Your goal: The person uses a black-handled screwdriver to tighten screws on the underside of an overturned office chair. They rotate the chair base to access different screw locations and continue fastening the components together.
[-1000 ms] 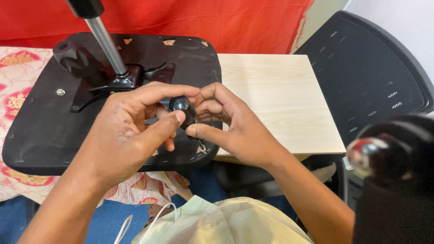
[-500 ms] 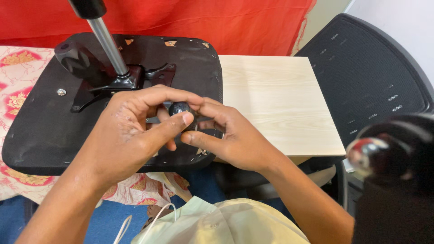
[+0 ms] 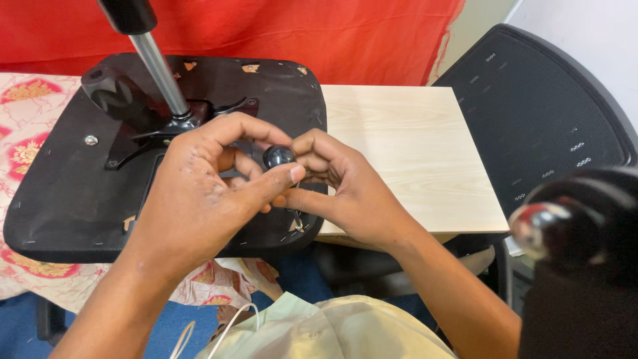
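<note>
- While both hands meet in the middle, the biggest thing under them is a black seat base (image 3: 60, 199), turned upside down on a flowered cloth (image 3: 26, 106). Its near edge is partly hidden by the left arm.
- Behind it hangs a red cloth (image 3: 299, 33), cut off at the top.
- At the right stands a black mesh chair back (image 3: 545, 106). Its lower part is hidden by a dark blurry shape with a shiny knob (image 3: 541, 223), too close to make out.
- Between the seat and the mesh back lies a pale wooden board (image 3: 405, 146), touching the seat's right edge.
- A shiny metal pole (image 3: 159, 73) rises from the seat's middle plate. Its black top is cut off.
- At the bottom, a pale green cloth (image 3: 319, 332) and a white cord (image 3: 226, 329) peek in.
- The left hand (image 3: 199, 193) curls its fingers, with the thumb pressed on a small round black knob (image 3: 279, 157).
- The right hand (image 3: 345, 189) pinches the same knob from the other side, fingers bent close.
- The knob sits between both hands, just above the seat's right part. Only its top shows; what is under it is hidden by fingers.
- A thin bit of metal (image 3: 296, 219) hangs below the hands, hard to tell what it is.
</note>
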